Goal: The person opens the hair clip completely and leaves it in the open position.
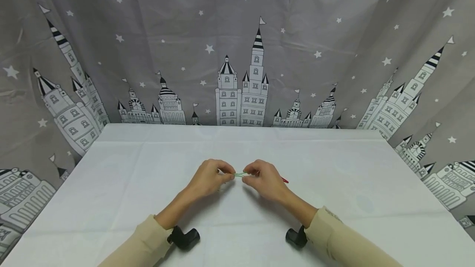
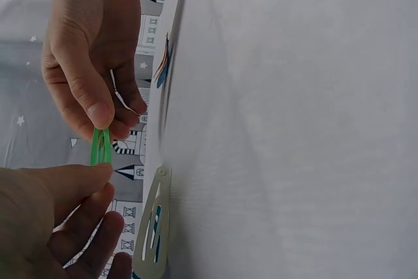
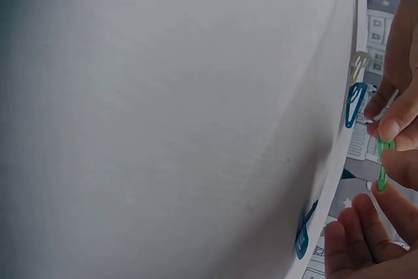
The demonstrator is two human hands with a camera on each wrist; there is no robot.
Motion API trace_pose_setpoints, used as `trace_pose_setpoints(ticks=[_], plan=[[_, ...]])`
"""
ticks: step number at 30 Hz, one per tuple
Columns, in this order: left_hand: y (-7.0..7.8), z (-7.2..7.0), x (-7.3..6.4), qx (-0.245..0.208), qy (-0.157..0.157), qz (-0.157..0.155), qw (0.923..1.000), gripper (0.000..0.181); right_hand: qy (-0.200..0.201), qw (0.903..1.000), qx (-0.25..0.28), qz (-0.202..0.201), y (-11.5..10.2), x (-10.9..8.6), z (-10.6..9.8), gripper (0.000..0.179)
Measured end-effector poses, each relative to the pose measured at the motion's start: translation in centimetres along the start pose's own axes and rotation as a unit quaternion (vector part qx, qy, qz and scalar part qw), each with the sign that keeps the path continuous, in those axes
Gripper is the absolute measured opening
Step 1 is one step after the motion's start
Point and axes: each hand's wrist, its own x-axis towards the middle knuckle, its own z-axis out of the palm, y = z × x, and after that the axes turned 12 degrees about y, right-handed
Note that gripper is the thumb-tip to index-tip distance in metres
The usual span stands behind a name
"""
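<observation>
A green snap hair clip (image 1: 239, 174) is stretched between both hands, held just above the white table. My left hand (image 1: 211, 176) pinches one end between thumb and fingertips. At the other end, my right hand (image 1: 265, 180) pinches it the same way. The left wrist view shows the green clip (image 2: 100, 146) upright, with a narrow gap between its two strips. Both ends are covered by fingertips. In the right wrist view the green clip (image 3: 382, 178) is partly hidden by a thumb.
Beyond the hands lie more clips: a beige clip (image 2: 152, 233) with blue behind it, a blue clip (image 3: 354, 104), and another blue clip (image 3: 302, 236). A red tip (image 1: 284, 180) pokes out past the right hand. A grey castle-print curtain (image 1: 200, 28) hangs behind the table (image 1: 111, 168).
</observation>
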Motion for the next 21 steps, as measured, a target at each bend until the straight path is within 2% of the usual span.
trace_pose_setpoints(ticks=[3,11,17,21], plan=[[-0.4,0.0,0.2,0.000,-0.005,0.004,1.0000,0.003,-0.009,0.9999,-0.006,0.003,0.2,0.3,0.2,0.013],[-0.7,0.3,0.3,-0.001,-0.028,-0.012,0.9995,0.006,-0.028,0.9992,-0.028,-0.009,0.9,0.6,0.7,0.017],[-0.8,0.6,0.3,0.003,-0.034,-0.024,0.9991,0.005,-0.035,0.9988,-0.031,-0.012,1.2,0.7,1.0,0.016],[-1.0,0.9,0.5,0.004,-0.034,-0.021,0.9992,0.004,-0.031,0.9985,-0.041,-0.016,1.3,0.7,0.9,0.016]])
